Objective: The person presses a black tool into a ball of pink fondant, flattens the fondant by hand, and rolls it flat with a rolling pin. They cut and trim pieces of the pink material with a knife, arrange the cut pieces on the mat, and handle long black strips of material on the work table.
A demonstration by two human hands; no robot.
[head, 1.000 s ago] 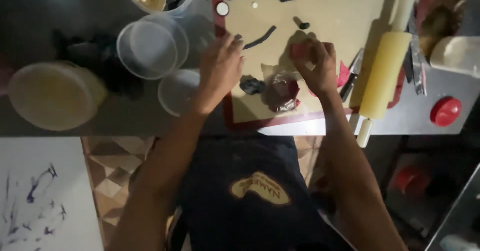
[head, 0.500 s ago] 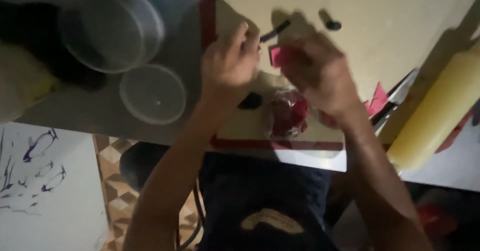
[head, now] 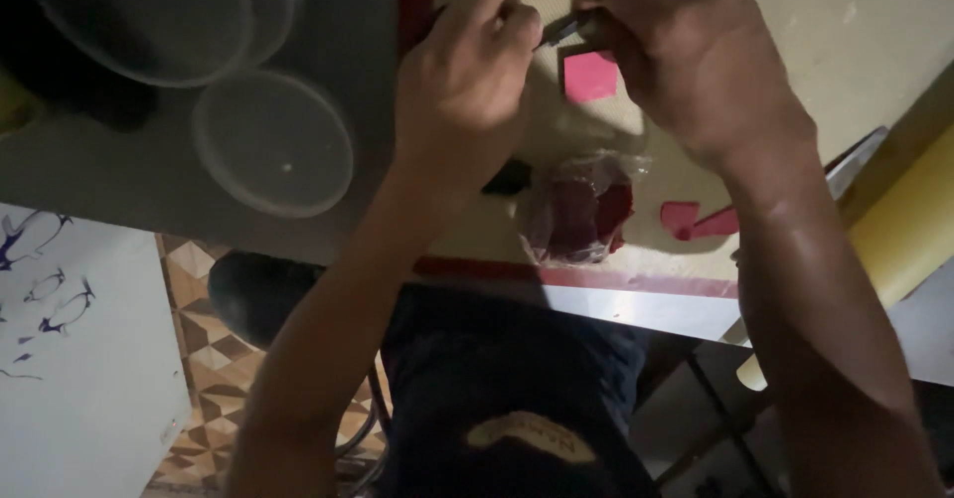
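While both hands work over the beige mat [head: 874,51], the left hand [head: 467,90] and right hand [head: 696,56] each close their grip on a thin dark strip [head: 559,29] stretched between their fingertips. A small pink square [head: 590,76] lies on the mat just below the strip. Near it sits a clear bag of dark red paste [head: 581,210], with a red scrap [head: 696,222] beside it. Compared with half a second earlier, the view has drawn closer and the hands have met over the square.
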